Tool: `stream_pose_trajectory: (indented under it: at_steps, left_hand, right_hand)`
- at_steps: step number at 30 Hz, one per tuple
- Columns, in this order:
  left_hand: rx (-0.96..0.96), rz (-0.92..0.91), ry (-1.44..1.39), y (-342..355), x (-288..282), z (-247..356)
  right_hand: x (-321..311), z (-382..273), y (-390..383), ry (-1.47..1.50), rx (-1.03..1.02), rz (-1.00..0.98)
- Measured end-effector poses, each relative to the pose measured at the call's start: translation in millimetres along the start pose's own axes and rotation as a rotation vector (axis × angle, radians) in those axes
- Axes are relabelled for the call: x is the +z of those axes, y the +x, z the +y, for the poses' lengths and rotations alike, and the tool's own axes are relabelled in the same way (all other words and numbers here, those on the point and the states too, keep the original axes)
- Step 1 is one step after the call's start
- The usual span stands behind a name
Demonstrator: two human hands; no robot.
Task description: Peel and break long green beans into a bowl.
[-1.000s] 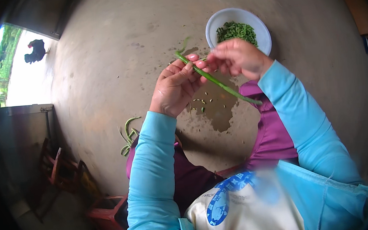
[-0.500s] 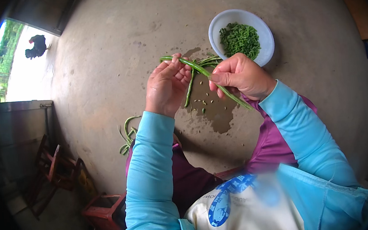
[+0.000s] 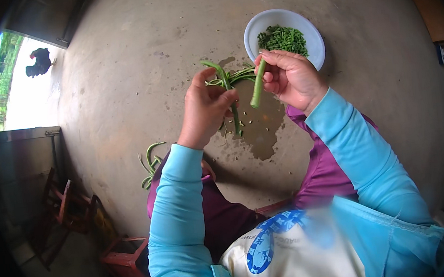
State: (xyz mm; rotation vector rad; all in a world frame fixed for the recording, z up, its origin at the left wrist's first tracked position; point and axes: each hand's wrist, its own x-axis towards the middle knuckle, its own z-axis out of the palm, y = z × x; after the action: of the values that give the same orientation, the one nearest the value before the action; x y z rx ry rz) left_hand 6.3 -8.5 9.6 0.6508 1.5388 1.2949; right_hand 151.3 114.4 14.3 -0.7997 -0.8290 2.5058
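Note:
Between the fingers of my left hand is a length of long green bean, hanging down. My right hand, closed, pinches a shorter, paler green piece of bean that points down toward me. Behind my hands a loose bunch of long beans lies on the wet floor, among small scattered bits. A white basin beyond my right hand holds many short green pieces. More long beans lie by my left leg.
I sit over a concrete floor with a dark puddle. Red wooden chairs are at the lower left. A dark chicken stands in the bright doorway at upper left. A brown wooden board is at the far right.
The long bean that spanned both hands is now in two pieces, one in each hand. My right hand has risen and my left hand has shifted slightly.

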Motion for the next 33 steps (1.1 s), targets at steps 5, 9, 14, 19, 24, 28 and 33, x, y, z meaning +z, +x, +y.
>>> stream_pose_trajectory:
  at_steps: [5,9,14,19,24,28,33]
  left_hand:
    - [0.405,-0.035,0.148,1,10,-10]
    - [0.382,0.032,-0.108,-4,12,-4]
    - [0.174,-0.011,-0.454,-8,4,16]
    - [0.078,-0.33,-0.843,-20,-15,23]
    - [0.067,-0.492,-0.669,-33,-25,27]
    - [0.274,-0.046,-0.462,-30,-91,27]
    - [0.089,0.662,-0.444,-58,-240,-108]
  right_hand:
    - [8,13,6,0.006,0.004,0.155]
    - [3,16,8,-0.145,0.127,0.035]
    - [-6,14,24,-1.037,-0.642,-0.036]
    - [-3,26,29,-1.104,-0.222,-0.283]
    - [8,36,28,-1.001,-0.48,-0.271]
    - [17,19,26,-0.875,-0.311,0.046]
    - [16,29,29,-0.403,-0.072,-0.095]
